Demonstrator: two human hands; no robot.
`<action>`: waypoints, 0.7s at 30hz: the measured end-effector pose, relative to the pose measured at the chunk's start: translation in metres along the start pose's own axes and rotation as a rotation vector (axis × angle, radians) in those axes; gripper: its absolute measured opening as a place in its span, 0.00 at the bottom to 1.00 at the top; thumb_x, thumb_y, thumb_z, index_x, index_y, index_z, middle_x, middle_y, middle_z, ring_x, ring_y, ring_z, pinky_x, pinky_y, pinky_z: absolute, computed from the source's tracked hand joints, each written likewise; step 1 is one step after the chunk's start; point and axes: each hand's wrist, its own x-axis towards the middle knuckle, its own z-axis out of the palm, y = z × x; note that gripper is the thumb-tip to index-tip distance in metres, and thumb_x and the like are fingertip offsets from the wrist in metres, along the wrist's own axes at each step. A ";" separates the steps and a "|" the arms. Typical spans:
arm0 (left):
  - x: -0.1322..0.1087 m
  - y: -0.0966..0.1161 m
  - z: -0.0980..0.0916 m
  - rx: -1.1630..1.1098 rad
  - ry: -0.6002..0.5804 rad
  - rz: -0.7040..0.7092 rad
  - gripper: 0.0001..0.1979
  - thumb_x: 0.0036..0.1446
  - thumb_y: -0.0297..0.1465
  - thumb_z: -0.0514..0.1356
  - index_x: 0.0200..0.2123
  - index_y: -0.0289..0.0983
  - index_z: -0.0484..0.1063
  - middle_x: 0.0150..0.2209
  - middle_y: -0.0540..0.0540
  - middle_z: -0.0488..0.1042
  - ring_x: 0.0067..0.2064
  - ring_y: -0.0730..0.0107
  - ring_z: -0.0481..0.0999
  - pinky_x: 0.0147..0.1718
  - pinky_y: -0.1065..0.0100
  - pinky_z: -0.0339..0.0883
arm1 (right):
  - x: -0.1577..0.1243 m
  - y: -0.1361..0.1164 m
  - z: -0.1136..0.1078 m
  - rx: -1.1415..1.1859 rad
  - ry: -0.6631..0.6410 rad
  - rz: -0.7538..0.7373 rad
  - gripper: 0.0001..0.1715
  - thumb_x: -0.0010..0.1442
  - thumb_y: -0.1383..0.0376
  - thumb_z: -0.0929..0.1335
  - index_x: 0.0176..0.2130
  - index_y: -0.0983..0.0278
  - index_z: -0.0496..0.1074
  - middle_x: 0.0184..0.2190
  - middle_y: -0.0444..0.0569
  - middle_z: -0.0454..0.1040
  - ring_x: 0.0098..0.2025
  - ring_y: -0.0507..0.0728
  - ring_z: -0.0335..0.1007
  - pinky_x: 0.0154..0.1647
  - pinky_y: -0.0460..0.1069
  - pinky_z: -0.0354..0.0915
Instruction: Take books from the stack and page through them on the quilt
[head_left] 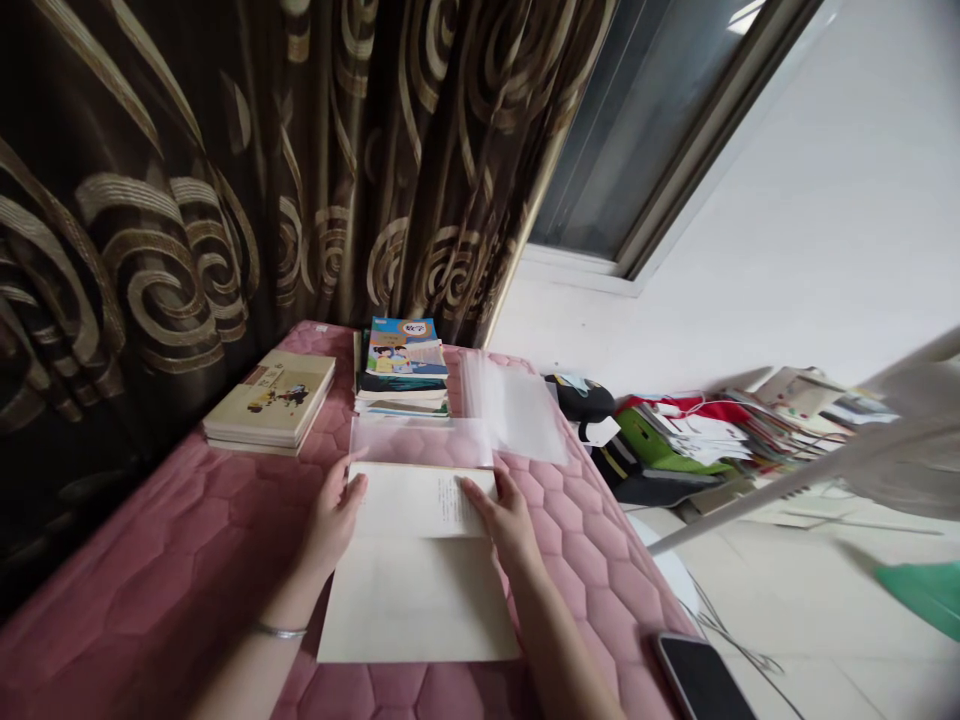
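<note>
An open book with cream pages lies in front of me on the pink quilted mattress. My left hand grips the book's left edge, thumb on top. On the opposite edge, my right hand holds it the same way, its thumb near a block of small print. A clear plastic book cover sticks out beyond the far edge of the book. How far it runs underneath is hidden. More clear plastic covers lie beyond my right hand.
Back left is a stack of cream books. Beside it stands a pile topped by a blue textbook. A phone rests at the mattress's right edge. A white fan, a green folder and papers are on the right.
</note>
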 end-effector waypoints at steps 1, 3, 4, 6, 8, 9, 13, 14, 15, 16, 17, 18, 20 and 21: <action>0.000 -0.001 0.000 -0.008 -0.006 -0.001 0.29 0.54 0.46 0.59 0.55 0.35 0.64 0.36 0.47 0.74 0.34 0.67 0.71 0.34 0.67 0.65 | 0.001 0.001 0.000 0.022 0.002 0.001 0.29 0.42 0.50 0.76 0.39 0.63 0.72 0.32 0.47 0.76 0.34 0.57 0.72 0.32 0.48 0.69; 0.001 -0.001 0.001 -0.031 -0.011 -0.004 0.30 0.54 0.47 0.59 0.55 0.35 0.64 0.38 0.45 0.75 0.36 0.65 0.73 0.36 0.66 0.66 | 0.002 0.004 0.001 0.053 0.004 -0.004 0.27 0.40 0.51 0.76 0.37 0.63 0.72 0.30 0.46 0.75 0.32 0.56 0.71 0.30 0.47 0.68; 0.001 -0.002 0.001 -0.042 -0.010 -0.003 0.30 0.54 0.47 0.59 0.55 0.35 0.64 0.40 0.44 0.75 0.38 0.64 0.73 0.37 0.66 0.66 | 0.002 0.005 0.001 0.067 0.002 -0.007 0.27 0.40 0.52 0.77 0.36 0.63 0.72 0.30 0.45 0.75 0.32 0.56 0.70 0.30 0.47 0.67; 0.001 -0.002 0.001 -0.056 -0.006 0.007 0.30 0.53 0.47 0.60 0.54 0.36 0.64 0.44 0.42 0.75 0.43 0.60 0.74 0.40 0.65 0.66 | 0.002 0.005 0.001 0.102 -0.005 -0.007 0.26 0.40 0.52 0.77 0.35 0.62 0.72 0.29 0.45 0.75 0.31 0.55 0.70 0.29 0.47 0.67; 0.002 -0.002 0.001 -0.062 -0.004 0.020 0.30 0.53 0.46 0.60 0.54 0.36 0.65 0.47 0.40 0.75 0.48 0.58 0.73 0.44 0.64 0.66 | 0.001 0.003 0.001 0.144 -0.021 0.013 0.26 0.38 0.53 0.78 0.34 0.62 0.71 0.29 0.45 0.75 0.30 0.55 0.70 0.29 0.47 0.67; 0.002 -0.003 0.001 -0.062 -0.005 0.022 0.30 0.53 0.46 0.60 0.54 0.36 0.65 0.48 0.40 0.74 0.49 0.57 0.73 0.45 0.63 0.66 | 0.001 0.002 0.001 0.171 -0.030 0.029 0.26 0.38 0.53 0.78 0.34 0.63 0.71 0.28 0.45 0.75 0.29 0.55 0.70 0.29 0.48 0.68; 0.001 -0.002 0.001 -0.069 -0.005 0.021 0.29 0.54 0.45 0.59 0.54 0.35 0.64 0.46 0.40 0.75 0.49 0.57 0.73 0.47 0.61 0.65 | -0.001 -0.003 0.001 0.286 -0.048 0.090 0.26 0.36 0.53 0.78 0.32 0.63 0.71 0.27 0.45 0.76 0.27 0.55 0.70 0.29 0.49 0.68; 0.001 -0.001 0.002 -0.067 -0.002 0.019 0.28 0.54 0.44 0.59 0.54 0.35 0.64 0.45 0.40 0.75 0.48 0.58 0.73 0.47 0.61 0.65 | -0.001 -0.004 0.002 0.305 -0.043 0.101 0.26 0.36 0.53 0.79 0.31 0.63 0.71 0.26 0.45 0.76 0.26 0.55 0.70 0.28 0.49 0.68; 0.000 0.001 0.002 -0.060 0.003 0.015 0.27 0.53 0.44 0.59 0.53 0.35 0.65 0.44 0.41 0.75 0.47 0.59 0.73 0.46 0.62 0.65 | -0.001 -0.005 0.002 0.317 -0.039 0.111 0.25 0.36 0.54 0.79 0.31 0.63 0.71 0.26 0.45 0.76 0.26 0.54 0.70 0.28 0.49 0.68; 0.000 0.003 0.003 -0.046 0.012 0.010 0.26 0.53 0.43 0.59 0.52 0.35 0.66 0.43 0.42 0.75 0.45 0.60 0.74 0.45 0.62 0.65 | -0.001 -0.006 0.002 0.324 -0.036 0.122 0.25 0.35 0.54 0.79 0.30 0.63 0.71 0.25 0.45 0.76 0.25 0.54 0.70 0.28 0.49 0.68; -0.001 0.005 0.003 -0.025 0.022 0.005 0.25 0.53 0.42 0.59 0.51 0.36 0.66 0.41 0.44 0.75 0.43 0.62 0.74 0.44 0.63 0.66 | -0.001 -0.007 0.002 0.330 -0.034 0.131 0.25 0.34 0.55 0.79 0.29 0.63 0.71 0.25 0.44 0.76 0.25 0.54 0.70 0.28 0.49 0.68; -0.001 0.008 0.004 0.000 0.032 -0.001 0.24 0.53 0.42 0.59 0.50 0.36 0.67 0.39 0.46 0.75 0.40 0.63 0.73 0.42 0.64 0.66 | -0.001 -0.007 0.002 0.336 -0.033 0.138 0.25 0.34 0.55 0.79 0.29 0.63 0.71 0.24 0.44 0.76 0.25 0.54 0.70 0.28 0.49 0.67; -0.002 0.012 0.005 0.040 0.050 -0.006 0.23 0.53 0.41 0.59 0.49 0.37 0.67 0.36 0.48 0.74 0.37 0.66 0.72 0.39 0.66 0.66 | -0.001 -0.007 0.002 0.349 -0.034 0.145 0.24 0.34 0.56 0.79 0.28 0.64 0.71 0.24 0.44 0.76 0.25 0.54 0.70 0.27 0.49 0.67; -0.003 0.013 0.005 0.047 0.053 -0.003 0.23 0.52 0.41 0.60 0.49 0.37 0.67 0.35 0.49 0.73 0.36 0.66 0.72 0.39 0.67 0.65 | -0.001 -0.007 0.002 0.356 -0.039 0.147 0.24 0.34 0.56 0.79 0.28 0.63 0.71 0.25 0.44 0.76 0.25 0.54 0.70 0.27 0.49 0.67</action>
